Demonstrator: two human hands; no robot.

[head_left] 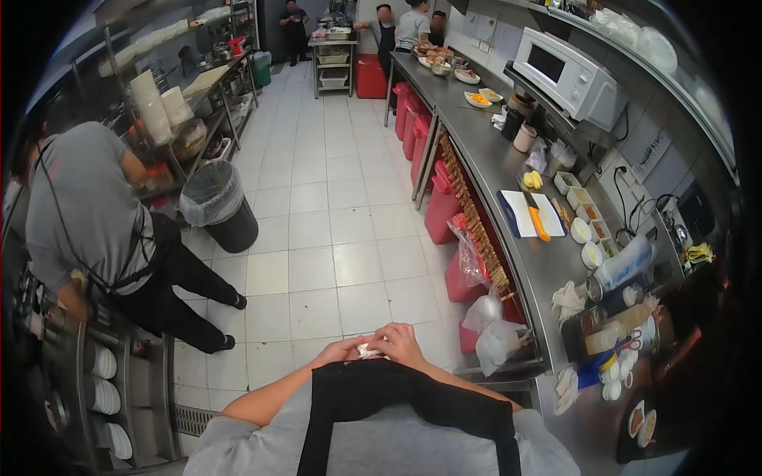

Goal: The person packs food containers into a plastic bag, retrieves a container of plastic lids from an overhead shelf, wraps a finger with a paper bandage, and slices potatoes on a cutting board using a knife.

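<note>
Left hand (343, 350) and right hand (399, 343) both grasp a small, crumpled, soft-looking white wad (366, 350): three o'clock from left, nine from right. Long axis indeterminate.

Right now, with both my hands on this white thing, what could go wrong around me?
Your left hand and right hand are both on the white item, so you might be slow to steady yourself if you slip. The orange-handled knife lies uncovered on the cutting board, where a careless reach could cut someone. The plastic bags by the counter might snag your leg.
</note>
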